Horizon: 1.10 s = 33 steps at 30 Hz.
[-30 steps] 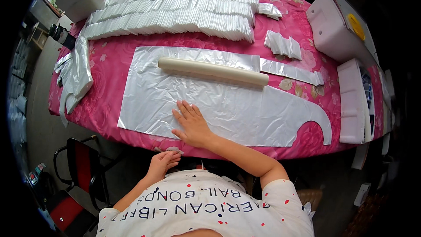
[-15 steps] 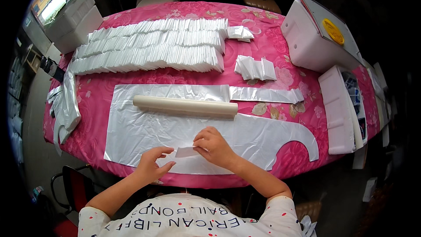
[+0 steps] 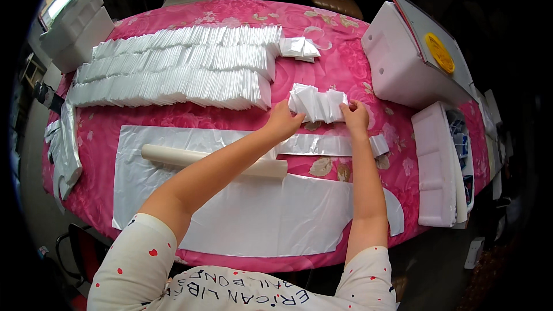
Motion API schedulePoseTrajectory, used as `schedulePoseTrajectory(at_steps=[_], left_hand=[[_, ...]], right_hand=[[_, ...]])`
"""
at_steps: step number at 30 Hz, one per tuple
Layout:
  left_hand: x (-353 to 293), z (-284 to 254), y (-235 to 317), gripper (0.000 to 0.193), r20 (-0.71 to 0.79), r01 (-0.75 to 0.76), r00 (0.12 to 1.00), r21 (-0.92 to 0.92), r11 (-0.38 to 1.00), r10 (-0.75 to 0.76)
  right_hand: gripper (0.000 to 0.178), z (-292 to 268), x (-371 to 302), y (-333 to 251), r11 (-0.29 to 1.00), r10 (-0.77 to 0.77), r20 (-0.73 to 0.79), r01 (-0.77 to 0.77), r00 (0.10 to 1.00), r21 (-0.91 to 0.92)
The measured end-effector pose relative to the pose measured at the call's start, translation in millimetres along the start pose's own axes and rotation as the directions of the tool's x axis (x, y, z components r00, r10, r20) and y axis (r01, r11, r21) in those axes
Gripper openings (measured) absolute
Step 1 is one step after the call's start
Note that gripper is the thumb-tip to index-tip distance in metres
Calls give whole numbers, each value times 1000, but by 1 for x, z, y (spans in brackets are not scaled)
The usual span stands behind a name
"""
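Observation:
A small stack of folded white plastic packets point(image 3: 318, 103) lies on the tablecloth right of the middle. My left hand point(image 3: 284, 121) grips its left end, fingers closed against the side. At the opposite end, my right hand point(image 3: 356, 116) pinches the outer packet between thumb and fingers. Nearer to me, a thin white plastic apron point(image 3: 247, 224) is spread flat, one end curving round a cut-out. My left forearm crosses it and hides part of it. Across the apron rests a pale roller tube point(image 3: 173, 155), partly covered by that forearm. A strip of the same plastic point(image 3: 317, 144) extends right.
Long rows of folded white packets point(image 3: 173, 63) fill the far left, with a few packets point(image 3: 300, 48) beside them. Foam boxes point(image 3: 397, 52) stand right; one open foam box point(image 3: 435, 167) holds blue items. A yellow round object point(image 3: 439, 53) sits above. Loose white plastic point(image 3: 67, 155) hangs at left.
Both hands have moved away from the spread apron, where the right one pinched a small white folded piece. They are now at the two ends of the small packet stack. The view has shifted slightly.

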<state>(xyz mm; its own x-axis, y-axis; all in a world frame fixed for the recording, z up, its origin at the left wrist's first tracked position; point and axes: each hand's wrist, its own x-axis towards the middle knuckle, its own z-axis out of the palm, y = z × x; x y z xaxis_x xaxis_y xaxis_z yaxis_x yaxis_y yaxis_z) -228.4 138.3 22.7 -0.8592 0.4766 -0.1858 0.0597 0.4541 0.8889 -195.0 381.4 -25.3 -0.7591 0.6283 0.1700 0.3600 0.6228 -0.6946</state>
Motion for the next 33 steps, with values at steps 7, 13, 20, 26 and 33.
schedulePoseTrajectory(at_steps=[7, 13, 20, 26, 33], left_hand=[[63, 37, -11, 74, -318, 249, 930, 173, 953, -186], [69, 29, -31, 51, -152, 212, 962, -113, 971, -227], [0, 0, -1, 31, -88, -142, 989, -285, 948, 122], [-133, -27, -6, 43, -212, -411, 907, -260, 874, 363], [-241, -34, -118, 120, -335, -580, 785, -101, 808, 521]], right_hand=[[45, 20, -10, -19, 972, -17, 244, -40, 970, 229], [39, 34, -40, -59, 910, -70, 461, -133, 885, 393], [56, 31, -71, -56, 713, -220, 229, -4, 948, 701], [52, -41, -183, -129, 626, -434, 381, -30, 816, 779], [92, 12, -327, -124, 727, -494, 486, 35, 721, 686]])
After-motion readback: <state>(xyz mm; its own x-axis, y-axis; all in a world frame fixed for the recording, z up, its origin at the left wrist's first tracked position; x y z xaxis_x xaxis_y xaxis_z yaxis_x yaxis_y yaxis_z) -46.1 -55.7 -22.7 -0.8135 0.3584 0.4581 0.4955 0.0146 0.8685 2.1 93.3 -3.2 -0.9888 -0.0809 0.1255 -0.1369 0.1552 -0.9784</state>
